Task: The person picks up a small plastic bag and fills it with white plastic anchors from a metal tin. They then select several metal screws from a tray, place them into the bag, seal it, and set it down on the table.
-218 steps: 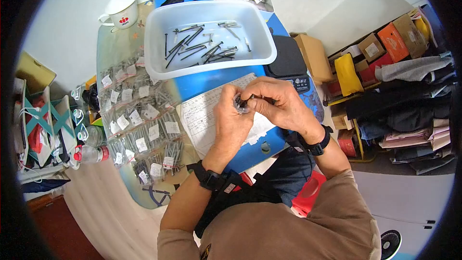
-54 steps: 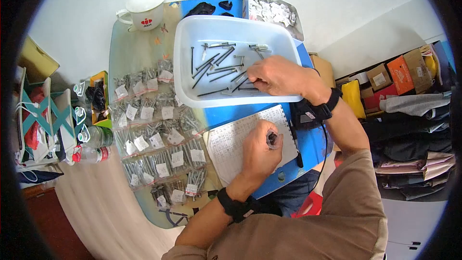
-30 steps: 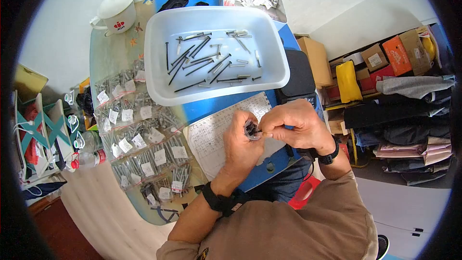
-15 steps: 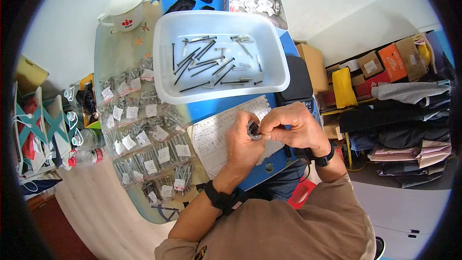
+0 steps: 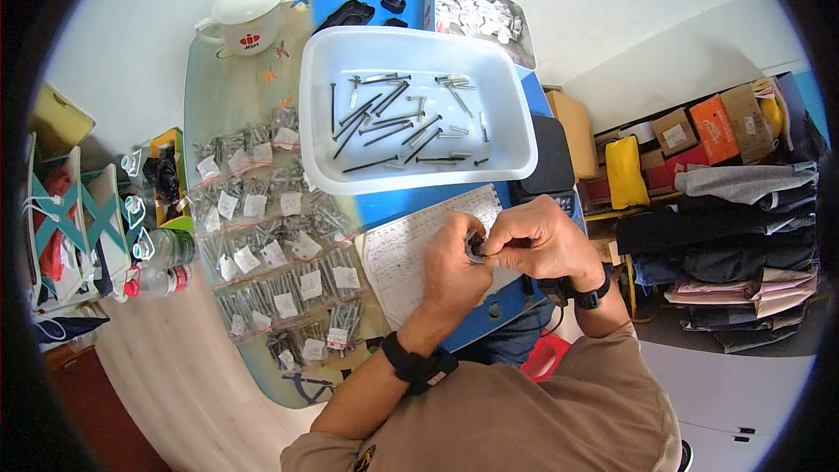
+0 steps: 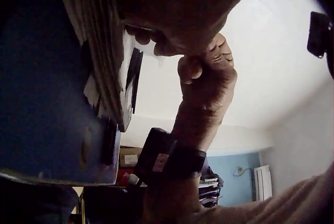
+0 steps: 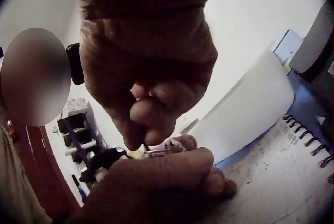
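My left hand [image 5: 456, 271] grips a small clear plastic bag [image 5: 474, 247] holding several dark screws, its mouth upward. In the right wrist view, red lines and dark screw tips show in the bag [image 7: 156, 153] above the left fingers. My right hand [image 5: 540, 234] pinches with curled thumb and fingers right at the bag's mouth. A dark screw [image 7: 145, 146] shows just under its fingertips, mostly hidden. Beyond both hands stands a translucent white tub [image 5: 319, 157] with loose dark and silver screws [image 5: 384, 127] on its bottom. Below the hands lies a handwritten spiral notebook [image 5: 393, 271].
Rows of labelled bags of screws [image 5: 284, 280] cover the table's left side. A lidded white mug [image 5: 249, 22] and a tin of white paper scraps [image 5: 479, 16] stand at the back. A black device [image 5: 546, 153] lies right of the tub.
The right hand has come from inside the tub to the bag's mouth and stays there. The left hand keeps its grip on the bag. The head view has shifted slightly.
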